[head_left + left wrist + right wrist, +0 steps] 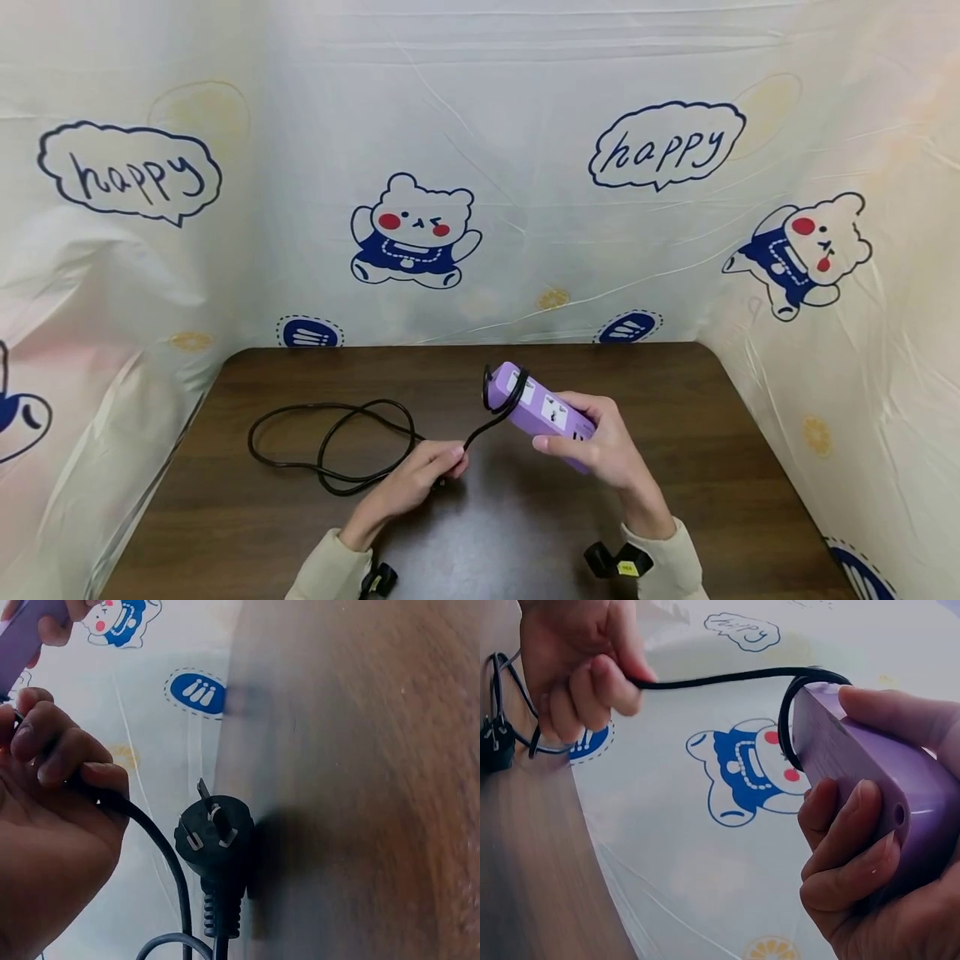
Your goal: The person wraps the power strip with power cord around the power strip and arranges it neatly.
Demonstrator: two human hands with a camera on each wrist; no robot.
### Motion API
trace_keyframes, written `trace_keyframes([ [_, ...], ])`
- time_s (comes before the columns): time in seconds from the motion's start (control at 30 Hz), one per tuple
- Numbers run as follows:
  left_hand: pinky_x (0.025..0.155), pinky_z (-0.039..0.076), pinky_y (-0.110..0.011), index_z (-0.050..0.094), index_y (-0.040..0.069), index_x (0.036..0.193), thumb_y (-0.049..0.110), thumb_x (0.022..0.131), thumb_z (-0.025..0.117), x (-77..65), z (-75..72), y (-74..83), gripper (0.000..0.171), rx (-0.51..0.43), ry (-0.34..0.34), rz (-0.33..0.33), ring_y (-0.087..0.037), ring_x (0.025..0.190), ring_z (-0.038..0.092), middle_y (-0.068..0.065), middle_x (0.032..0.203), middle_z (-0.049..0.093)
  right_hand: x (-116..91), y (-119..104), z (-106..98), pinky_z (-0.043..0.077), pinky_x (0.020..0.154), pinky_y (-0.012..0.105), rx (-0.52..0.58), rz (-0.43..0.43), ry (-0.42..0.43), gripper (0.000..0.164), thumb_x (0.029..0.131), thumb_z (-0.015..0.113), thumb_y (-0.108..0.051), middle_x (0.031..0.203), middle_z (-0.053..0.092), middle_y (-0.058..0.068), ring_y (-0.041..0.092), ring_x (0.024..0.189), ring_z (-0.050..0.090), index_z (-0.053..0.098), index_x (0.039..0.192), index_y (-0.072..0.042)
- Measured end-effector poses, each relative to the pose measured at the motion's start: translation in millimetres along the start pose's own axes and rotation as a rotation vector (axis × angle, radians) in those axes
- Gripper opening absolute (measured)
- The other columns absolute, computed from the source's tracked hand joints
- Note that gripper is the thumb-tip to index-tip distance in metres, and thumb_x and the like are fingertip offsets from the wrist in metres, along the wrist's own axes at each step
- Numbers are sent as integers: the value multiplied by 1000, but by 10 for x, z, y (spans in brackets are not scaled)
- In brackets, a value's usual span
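Curtain [525, 108] hangs behind table [690, 450]; cable loops [318, 406] lie beside left grip [416, 479]

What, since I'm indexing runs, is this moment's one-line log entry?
left hand: grips cord; right hand: holds purple block; cord: wrapped round block's end, slack looped on table; plug: unheld

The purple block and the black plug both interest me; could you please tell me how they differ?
The purple block is long and box-like, while the black plug is rounded, with metal prongs. The block is larger than the plug. The right hand grips the block; no hand grips the plug. Both have black cord: wound round the block, running from the plug.
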State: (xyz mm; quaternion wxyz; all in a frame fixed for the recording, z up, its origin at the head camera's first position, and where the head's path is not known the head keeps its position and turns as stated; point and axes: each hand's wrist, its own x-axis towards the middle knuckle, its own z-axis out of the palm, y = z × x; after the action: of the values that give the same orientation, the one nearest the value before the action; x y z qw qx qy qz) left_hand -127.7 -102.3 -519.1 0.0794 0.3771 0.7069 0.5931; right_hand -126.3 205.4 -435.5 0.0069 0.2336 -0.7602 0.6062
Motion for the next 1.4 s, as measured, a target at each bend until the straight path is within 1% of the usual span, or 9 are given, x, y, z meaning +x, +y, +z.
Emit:
trace_keyframes([
  [0.13, 63, 36, -21, 51, 8, 78, 11, 116, 41, -2, 15, -18, 39, 106, 15, -86, -1, 63, 39, 2, 69, 43, -12, -39, 39, 56, 63, 36, -5, -17, -46, 38, 81, 87, -9, 97, 75, 9, 22, 82, 66, 78, 118, -10],
  [0.27, 63, 35, -19, 51, 14, 76, 24, 117, 46, 4, 25, -8, 42, 188, 18, -169, 3, 62, 36, 13, 70, 39, -12, -67, 66, 57, 63, 35, 5, -17, -72, 40, 80, 88, -9, 98, 76, 7, 21, 81, 66, 79, 118, -14],
  [0.47, 63, 36, -20, 51, 15, 75, 28, 116, 47, 15, 4, 7, 43, 229, 26, -193, 2, 62, 38, 13, 69, 40, -9, -66, 84, 58, 67, 36, 12, -7, -126, 40, 79, 89, -11, 101, 77, 7, 21, 83, 67, 79, 118, -16],
  [0.67, 58, 41, -22, 59, 14, 79, 27, 116, 50, 27, -90, -17, 39, 222, 53, -222, 1, 59, 43, 1, 70, 51, 6, -55, 113, 55, 65, 33, 0, -23, -196, 40, 79, 91, -12, 96, 77, 5, 18, 80, 65, 79, 117, -16],
  [0.83, 53, 41, -22, 66, 17, 81, 23, 114, 54, 49, -174, -14, 36, 246, 58, -247, 0, 56, 43, 7, 68, 52, 15, -57, 129, 55, 66, 32, -5, -21, -244, 39, 79, 92, -15, 94, 77, 3, 17, 80, 65, 79, 117, -17],
  [1.03, 56, 39, -22, 68, 14, 81, 15, 110, 58, 93, -196, -5, 31, 277, 62, -250, 0, 59, 42, 12, 68, 49, 16, -36, 125, 55, 69, 32, 22, -29, -273, 39, 80, 89, -14, 96, 77, 5, 17, 83, 65, 79, 117, -15],
  [1.17, 56, 39, -20, 60, 17, 73, 2, 101, 59, 114, -200, -14, 32, 303, 59, -239, 1, 57, 43, 13, 67, 46, 18, -28, 146, 57, 65, 32, 34, -47, -316, 39, 80, 91, -15, 94, 77, 4, 13, 79, 66, 79, 117, -14],
  [1.27, 54, 34, -19, 50, 20, 70, -5, 96, 57, 136, -237, 4, 36, 297, 71, -214, 3, 55, 39, 14, 64, 37, 31, -37, 167, 58, 62, 32, 37, -55, -354, 38, 81, 91, -17, 92, 77, 4, 12, 77, 66, 79, 117, -14],
  [1.4, 57, 30, -20, 47, 20, 70, -2, 103, 59, 165, -314, 52, 41, 317, 90, -142, 2, 56, 31, 14, 65, 29, 43, -50, 182, 57, 61, 31, 8, -49, -381, 39, 81, 91, -21, 94, 77, 1, 12, 76, 67, 79, 118, -17],
])
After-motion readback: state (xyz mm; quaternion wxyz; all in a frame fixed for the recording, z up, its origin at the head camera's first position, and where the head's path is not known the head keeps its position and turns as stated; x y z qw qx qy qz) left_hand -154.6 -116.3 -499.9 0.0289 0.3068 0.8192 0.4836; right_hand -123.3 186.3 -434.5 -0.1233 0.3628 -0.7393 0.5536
